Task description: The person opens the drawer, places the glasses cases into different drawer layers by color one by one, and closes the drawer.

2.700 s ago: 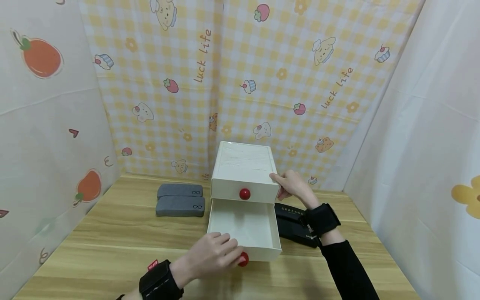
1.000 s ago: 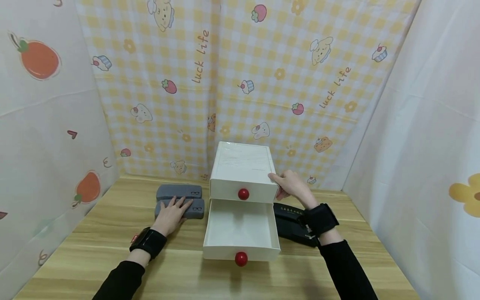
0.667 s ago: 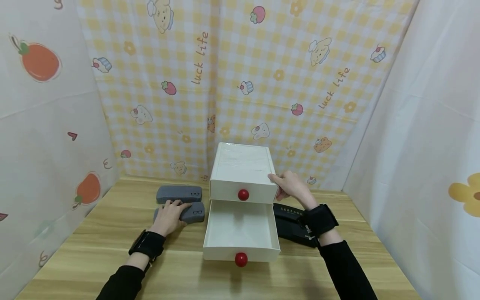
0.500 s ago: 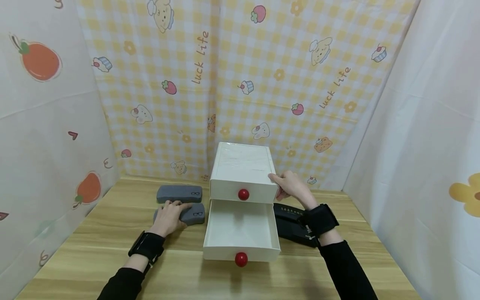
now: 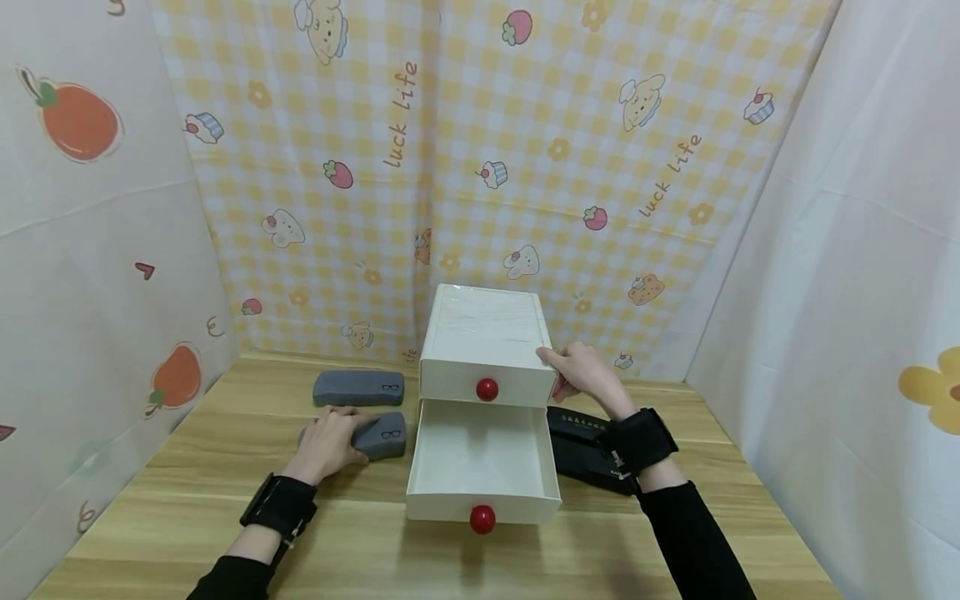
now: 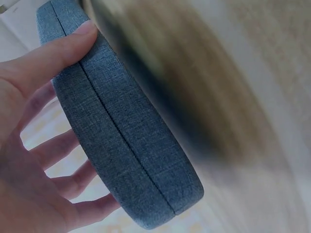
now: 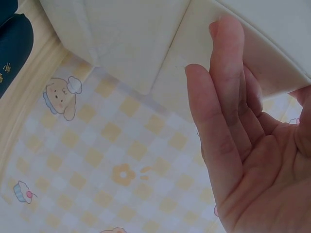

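Observation:
My left hand (image 5: 327, 446) grips a grey fabric glasses case (image 5: 380, 435), thumb on its near side and fingers over the far side. In the left wrist view, the seam runs along the side of this glasses case (image 6: 116, 121), and a blurred shadow lies on the table beyond it. My right hand (image 5: 587, 372) holds the front right corner of a white two-drawer cabinet (image 5: 487, 325), thumb on the top edge. In the right wrist view the fingers of the right hand (image 7: 243, 131) lie along the cabinet's side (image 7: 194, 53). The lower drawer (image 5: 483, 467) is pulled out and empty.
Behind the held one lies a second grey glasses case (image 5: 358, 388). A black case with gold lettering (image 5: 585, 454) lies right of the cabinet, partly under the right wrist. Red knobs stick out in front. A checked curtain (image 5: 517, 125) hangs behind the wooden table (image 5: 360, 533).
My left hand has left the lower drawer's knob, taken hold of the nearer glasses case and drawn it toward me, away from the other case. The right hand stays on the cabinet.

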{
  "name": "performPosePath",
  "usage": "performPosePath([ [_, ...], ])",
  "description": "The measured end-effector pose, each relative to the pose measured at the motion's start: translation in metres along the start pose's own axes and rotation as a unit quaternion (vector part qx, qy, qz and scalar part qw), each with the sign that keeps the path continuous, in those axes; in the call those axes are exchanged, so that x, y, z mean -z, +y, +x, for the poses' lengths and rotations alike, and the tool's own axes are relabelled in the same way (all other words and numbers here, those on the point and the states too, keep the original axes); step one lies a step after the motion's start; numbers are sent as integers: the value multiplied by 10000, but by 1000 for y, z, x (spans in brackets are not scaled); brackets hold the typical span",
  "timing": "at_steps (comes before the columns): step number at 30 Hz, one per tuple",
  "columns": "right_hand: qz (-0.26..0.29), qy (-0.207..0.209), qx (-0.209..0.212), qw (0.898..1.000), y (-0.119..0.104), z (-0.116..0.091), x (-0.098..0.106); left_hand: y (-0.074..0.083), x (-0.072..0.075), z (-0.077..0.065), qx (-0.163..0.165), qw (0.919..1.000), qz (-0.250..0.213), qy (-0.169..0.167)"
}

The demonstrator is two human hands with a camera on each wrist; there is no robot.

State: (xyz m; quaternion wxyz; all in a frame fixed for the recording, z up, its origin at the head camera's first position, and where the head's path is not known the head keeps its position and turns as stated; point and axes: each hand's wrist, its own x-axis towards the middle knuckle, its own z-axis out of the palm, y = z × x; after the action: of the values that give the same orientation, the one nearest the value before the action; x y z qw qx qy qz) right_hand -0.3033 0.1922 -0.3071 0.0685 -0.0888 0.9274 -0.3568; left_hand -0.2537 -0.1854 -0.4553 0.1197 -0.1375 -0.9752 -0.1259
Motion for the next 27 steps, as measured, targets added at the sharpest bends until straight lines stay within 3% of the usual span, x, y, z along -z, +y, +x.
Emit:
performPosePath([
  [9,-47,15,-42,10000,1,1,0,9,26,-2,-214,9994,83,262],
  [27,-111,-21,-12,9999,0,1,0,41,87,-9,-746,9941,-241,747],
])
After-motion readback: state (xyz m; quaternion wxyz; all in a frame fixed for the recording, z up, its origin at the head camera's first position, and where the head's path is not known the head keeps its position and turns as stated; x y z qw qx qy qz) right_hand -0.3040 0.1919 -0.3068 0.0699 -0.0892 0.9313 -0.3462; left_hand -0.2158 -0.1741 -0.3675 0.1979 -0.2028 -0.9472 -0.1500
